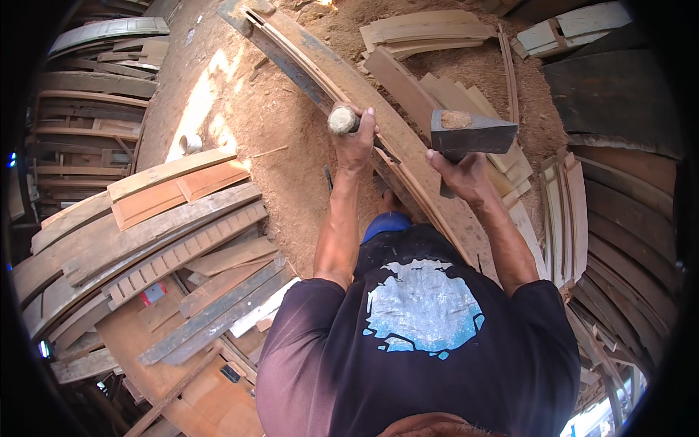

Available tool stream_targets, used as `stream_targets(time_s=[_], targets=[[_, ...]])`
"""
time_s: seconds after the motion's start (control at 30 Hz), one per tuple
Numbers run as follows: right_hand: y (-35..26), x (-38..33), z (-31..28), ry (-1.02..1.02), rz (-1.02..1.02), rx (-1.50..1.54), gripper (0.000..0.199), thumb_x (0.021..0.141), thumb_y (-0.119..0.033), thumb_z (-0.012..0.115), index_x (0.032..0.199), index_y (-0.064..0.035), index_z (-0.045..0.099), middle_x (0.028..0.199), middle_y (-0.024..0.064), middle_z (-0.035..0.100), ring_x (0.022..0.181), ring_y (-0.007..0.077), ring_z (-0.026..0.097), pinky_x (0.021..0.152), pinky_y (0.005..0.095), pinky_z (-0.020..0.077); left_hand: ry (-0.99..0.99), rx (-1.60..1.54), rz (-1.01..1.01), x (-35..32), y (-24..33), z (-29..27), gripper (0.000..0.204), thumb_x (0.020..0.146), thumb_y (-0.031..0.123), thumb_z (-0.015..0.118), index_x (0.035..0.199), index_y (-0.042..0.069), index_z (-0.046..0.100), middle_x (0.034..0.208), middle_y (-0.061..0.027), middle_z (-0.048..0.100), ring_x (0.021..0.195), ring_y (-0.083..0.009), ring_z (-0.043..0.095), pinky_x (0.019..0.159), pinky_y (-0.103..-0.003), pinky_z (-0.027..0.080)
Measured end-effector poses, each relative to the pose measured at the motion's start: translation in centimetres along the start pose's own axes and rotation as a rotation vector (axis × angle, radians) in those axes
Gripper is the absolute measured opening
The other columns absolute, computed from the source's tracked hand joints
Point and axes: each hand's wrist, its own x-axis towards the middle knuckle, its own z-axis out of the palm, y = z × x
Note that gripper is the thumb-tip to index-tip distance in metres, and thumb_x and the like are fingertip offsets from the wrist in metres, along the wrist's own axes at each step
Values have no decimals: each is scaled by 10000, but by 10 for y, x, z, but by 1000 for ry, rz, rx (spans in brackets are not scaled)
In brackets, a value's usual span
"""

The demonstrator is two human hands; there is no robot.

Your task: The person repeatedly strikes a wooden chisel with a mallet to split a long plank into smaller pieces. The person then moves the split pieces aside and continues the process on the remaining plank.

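Observation:
My left hand (354, 144) is closed around the handle of what looks like a chisel (342, 119). Its round, pale butt end faces up, and most of the tool below is hidden by the hand. To the right, my right hand (466, 176) grips an axe (477, 137) close under its dark steel head. Wood shows in the eye on top of the head. The axe is held up, apart from the chisel. Beneath both hands a long, thick plank (408, 135) runs from far left to near right, with narrow wooden strips (291, 51) along its left side.
Sawdust and shavings cover the ground (295, 164). Boards (429, 29) are piled beyond the plank, with more stacked wood (564, 218) at the right. Several planks and a slatted piece (189, 251) lie at the left. A pale cup-like object (191, 143) sits on the ground.

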Motion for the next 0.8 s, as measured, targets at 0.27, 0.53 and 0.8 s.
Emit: stream_targets(time_s=[0.27, 0.53, 0.8], targets=[[-24, -7, -13, 27, -1, 140, 177, 887, -123, 783, 946, -19, 652, 793, 24, 665, 697, 102, 651, 588, 270, 535, -21, 34, 18, 2, -1, -13, 156, 931, 19, 630, 961, 69, 485, 723, -17, 568, 610, -100, 598, 557, -270, 520], [-55, -4, -26, 13, 1, 240, 126, 886, -80, 765, 933, -47, 653, 786, 16, 660, 689, 96, 645, 600, 259, 527, -52, 78, 15, -4, -6, -8, 164, 924, 33, 648, 962, 66, 492, 728, -19, 579, 614, -98, 606, 556, -267, 522], [-71, 39, -9, -28, -470, -243, 135, 832, -65, 732, 943, -55, 655, 749, 86, 658, 650, 240, 658, 623, 356, 535, -95, 145, -19, -21, -65, -5, 173, 878, 34, 702, 989, 40, 570, 824, -35, 638, 755, -134, 653, 688, -295, 549]])
